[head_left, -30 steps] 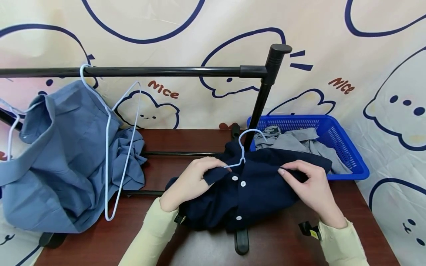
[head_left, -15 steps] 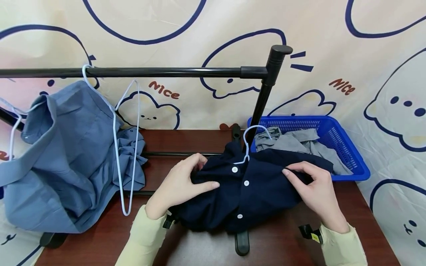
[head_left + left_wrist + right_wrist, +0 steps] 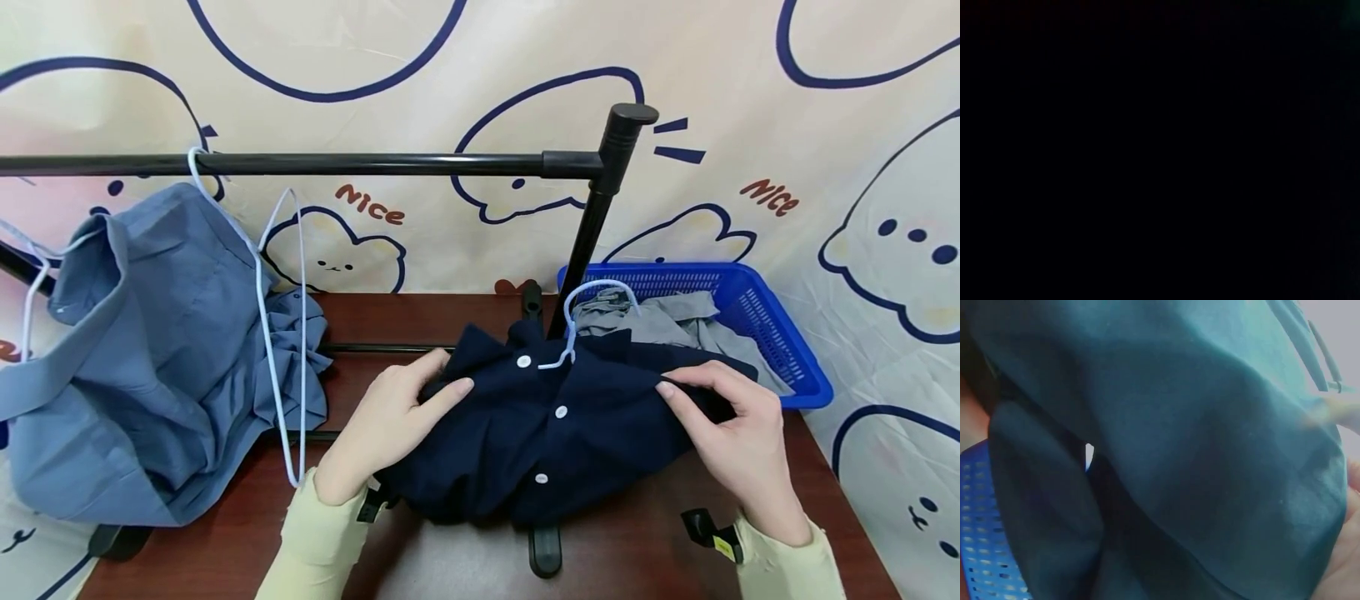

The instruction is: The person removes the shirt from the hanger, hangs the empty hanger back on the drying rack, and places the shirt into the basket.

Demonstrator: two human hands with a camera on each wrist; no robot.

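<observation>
A navy button-up shirt [image 3: 517, 433] with white buttons is held up over the table in the head view. From its collar rises the hook of a pale blue hanger [image 3: 572, 321]; the rest of that hanger is hidden in the cloth. My left hand [image 3: 393, 417] holds the shirt at its left shoulder, thumb in front and fingers partly hidden behind. On the opposite side my right hand [image 3: 738, 433] pinches the shirt between thumb and index finger. Navy cloth [image 3: 1210, 444] fills most of the right wrist view. Nothing can be made out in the dark left wrist view.
A black rack rail [image 3: 360, 164] crosses the back, joined to an upright post [image 3: 592, 217]. Blue-grey garments [image 3: 150, 358] and a bare pale blue hanger [image 3: 273, 367] hang at left. A blue basket [image 3: 787, 350] with grey clothes [image 3: 693, 317] stands behind the shirt at right.
My left hand has let go near the collar, moved left and taken the shirt's shoulder. The hanger hook and right hand have shifted slightly right. The bare hanger sways.
</observation>
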